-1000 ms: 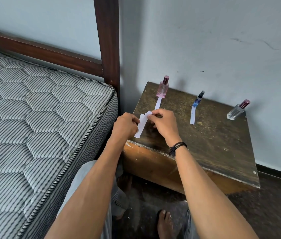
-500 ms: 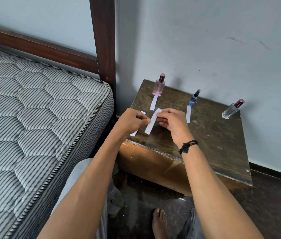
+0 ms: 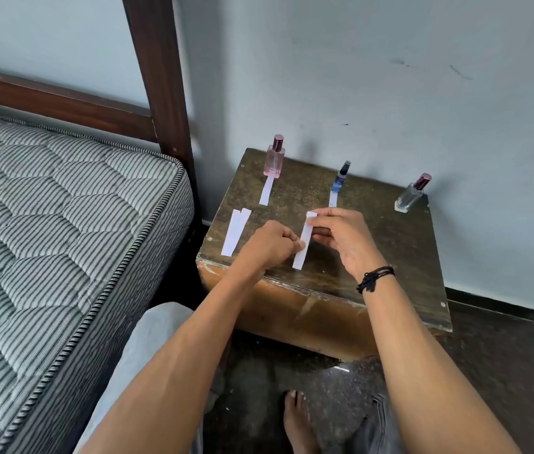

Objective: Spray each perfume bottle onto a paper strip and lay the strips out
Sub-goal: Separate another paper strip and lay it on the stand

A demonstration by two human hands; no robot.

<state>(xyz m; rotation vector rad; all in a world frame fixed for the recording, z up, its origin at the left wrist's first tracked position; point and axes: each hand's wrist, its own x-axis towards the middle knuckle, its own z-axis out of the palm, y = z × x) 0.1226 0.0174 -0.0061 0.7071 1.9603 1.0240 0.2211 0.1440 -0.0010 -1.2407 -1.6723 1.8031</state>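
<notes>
Right fingers (image 3: 323, 221): curled, pinching the top end of the held strip (image 3: 305, 239).
Left fingers (image 3: 291, 246): curled, pinching the same strip at its left edge, near the middle.
Held strip: white, slanting over the front part of the tabletop (image 3: 390, 247); whether its lower end touches the wood, cannot tell.
Right hand (image 3: 341, 237): black wristband (image 3: 375, 278) just below it.
Left hand (image 3: 270, 247): knuckles up, just left of the held strip.
Spare strips (image 3: 236, 232): two, side by side, flat near the tabletop's left edge.
Pink bottle (image 3: 273, 158): upright at back left, laid strip (image 3: 266, 191) just in front.
Blue bottle (image 3: 341, 178): slim, back middle, second laid strip (image 3: 333, 198) before it.
Clear bottle (image 3: 410, 194): back right corner, dark red cap.
Bed (image 3: 62, 224): striped mattress, left of the tabletop.
</notes>
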